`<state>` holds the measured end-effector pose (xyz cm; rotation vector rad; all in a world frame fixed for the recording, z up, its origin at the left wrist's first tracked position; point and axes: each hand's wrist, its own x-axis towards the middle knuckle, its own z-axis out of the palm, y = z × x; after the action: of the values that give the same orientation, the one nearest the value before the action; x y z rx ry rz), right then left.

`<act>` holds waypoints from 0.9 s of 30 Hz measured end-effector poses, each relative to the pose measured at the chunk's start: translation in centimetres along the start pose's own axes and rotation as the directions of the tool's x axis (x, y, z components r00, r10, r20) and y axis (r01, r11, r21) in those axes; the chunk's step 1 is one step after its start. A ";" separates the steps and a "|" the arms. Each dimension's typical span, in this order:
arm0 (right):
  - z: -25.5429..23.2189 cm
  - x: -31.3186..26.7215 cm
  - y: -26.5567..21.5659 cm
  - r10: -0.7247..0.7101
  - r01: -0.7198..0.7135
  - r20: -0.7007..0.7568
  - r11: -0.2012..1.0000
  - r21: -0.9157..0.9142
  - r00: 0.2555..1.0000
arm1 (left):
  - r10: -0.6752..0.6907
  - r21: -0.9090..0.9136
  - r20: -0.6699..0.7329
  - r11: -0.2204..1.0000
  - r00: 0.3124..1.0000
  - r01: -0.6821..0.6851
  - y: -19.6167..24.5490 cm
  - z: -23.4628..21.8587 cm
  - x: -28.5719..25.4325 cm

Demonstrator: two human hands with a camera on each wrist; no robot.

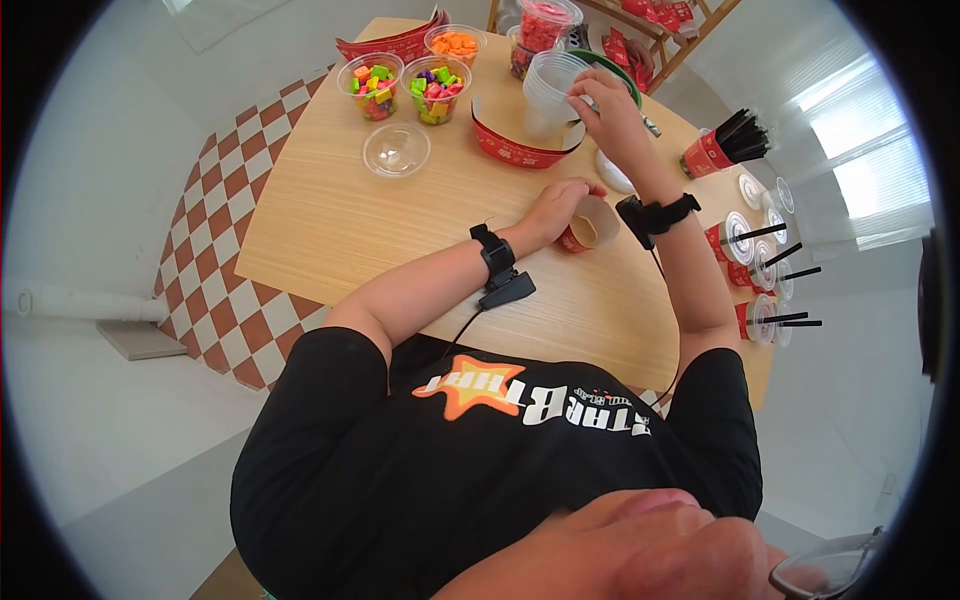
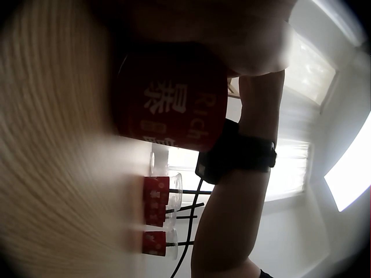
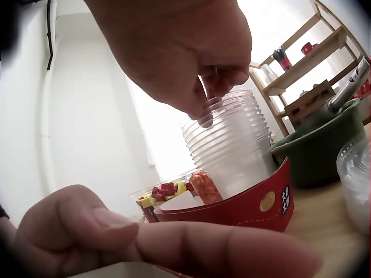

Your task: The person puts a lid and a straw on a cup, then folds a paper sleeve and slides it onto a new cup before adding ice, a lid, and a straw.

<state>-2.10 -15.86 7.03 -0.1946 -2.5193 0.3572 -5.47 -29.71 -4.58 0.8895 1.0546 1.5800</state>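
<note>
My left hand (image 1: 556, 212) lies around a red paper cup (image 1: 573, 240) with a pale tan inside; the cup's printed side (image 2: 174, 110) fills much of the left wrist view. Higher up, my right hand (image 1: 612, 118) pinches a small spoon-like thing (image 3: 206, 120) beside the rim of a stack of clear plastic cups (image 3: 232, 145). Whether it touches the stack I cannot tell. A red paper tray (image 1: 522, 152) stands just in front of that stack. In the right wrist view the left hand's fingers (image 3: 226, 246) stretch across the bottom.
Tubs of colourful pieces (image 1: 372, 88) and orange pieces (image 1: 456, 46) stand at the back left, near a clear lid (image 1: 396, 150). A green bowl (image 3: 316, 150) is behind the stack. Black straws (image 1: 740, 137) and lidded red cups (image 1: 745, 272) line the right side.
</note>
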 end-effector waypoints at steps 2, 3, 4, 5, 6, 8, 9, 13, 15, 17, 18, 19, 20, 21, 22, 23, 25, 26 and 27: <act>-0.1 0.0 0.1 -0.026 0.025 -0.057 1.000 -0.017 0.998 | -0.015 -0.007 -0.011 1.000 1.000 0.015 -0.1 0.0 -0.1; -0.1 -0.1 0.1 -0.056 0.052 -0.114 0.998 -0.036 0.992 | -0.014 0.000 -0.004 1.000 1.000 0.014 -0.1 -0.1 0.0; -0.2 -0.2 0.1 -0.053 0.049 -0.115 0.998 -0.036 0.992 | -0.014 0.008 0.003 1.000 1.000 0.014 -0.1 -0.2 0.0; -0.4 -0.3 -0.5 0.050 -0.047 -0.132 0.999 0.027 0.990 | -0.016 0.009 0.005 1.000 1.000 0.016 -0.1 -0.2 0.0; -0.8 -0.3 -0.9 0.153 -0.141 -0.144 0.986 0.091 0.978 | -0.033 0.001 0.002 0.999 0.999 0.033 -0.1 -0.2 0.0; -1.4 -0.4 -1.2 0.109 -0.087 -0.275 0.992 0.093 0.955 | -0.055 -0.007 -0.001 0.998 0.998 0.055 -0.1 -0.1 0.0; -1.8 -0.4 -1.3 0.062 -0.029 -0.400 0.996 0.086 0.914 | -0.066 -0.038 -0.001 0.997 0.998 0.066 -0.2 -0.1 0.0; -5.2 -3.6 -3.6 0.105 -0.043 -0.483 0.989 0.138 0.869 | -0.008 -0.056 0.035 0.998 0.999 0.010 -1.3 -0.5 0.7; -7.0 -6.4 -4.8 0.117 -0.059 -0.372 0.985 0.164 0.921 | -0.013 -0.050 0.018 0.999 1.000 0.014 -1.2 -0.4 0.5; -7.9 -9.4 -5.8 0.089 -0.046 -0.295 0.988 0.150 0.951 | -0.021 -0.042 0.008 0.999 1.000 0.021 -0.9 -0.3 0.5; -8.0 -10.7 -6.3 0.094 -0.051 -0.292 0.987 0.151 0.952 | 0.066 -0.015 0.016 0.998 0.998 -0.065 -0.9 -0.3 0.5; -8.1 -12.0 -6.8 0.090 -0.061 -0.221 0.989 0.135 0.971 | 0.150 0.010 0.026 0.989 0.988 -0.151 -0.9 -0.3 0.5; -7.9 -12.9 -7.0 0.087 -0.069 -0.150 0.990 0.121 0.985 | 0.145 0.008 0.028 0.989 0.989 -0.145 -1.0 -0.4 0.5; -7.6 -13.5 -7.1 0.094 -0.076 -0.151 0.990 0.121 0.984 | 0.044 -0.096 0.040 0.995 0.998 -0.040 -1.1 -0.5 0.6; -7.2 -14.0 -7.1 0.043 -0.039 -0.059 0.997 0.066 0.997 | -0.056 -0.196 0.062 0.978 0.996 0.067 -1.3 -0.6 0.5; -6.8 -14.5 -7.1 -0.006 0.005 0.036 1.000 0.014 0.999 | -0.060 -0.194 0.066 0.978 0.996 0.072 -0.8 -0.4 0.3; -5.5 -15.4 -6.2 0.018 -0.023 0.103 0.999 0.049 0.994 | -0.030 -0.194 0.083 0.980 0.996 0.046 0.2 -0.1 -0.1; -5.2 -15.6 -5.9 0.030 -0.045 0.175 0.996 0.082 0.984 | -0.030 -0.192 0.084 0.980 0.996 0.046 0.1 -0.2 0.0; -5.5 -15.6 -5.9 0.046 -0.063 0.220 0.995 0.071 0.974 | -0.032 -0.182 0.091 0.982 0.995 0.049 0.1 -0.3 0.0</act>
<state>13.45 -23.67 4.85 -0.2049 -2.7142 0.5232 -5.74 -29.74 -4.60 0.7990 0.8449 1.5622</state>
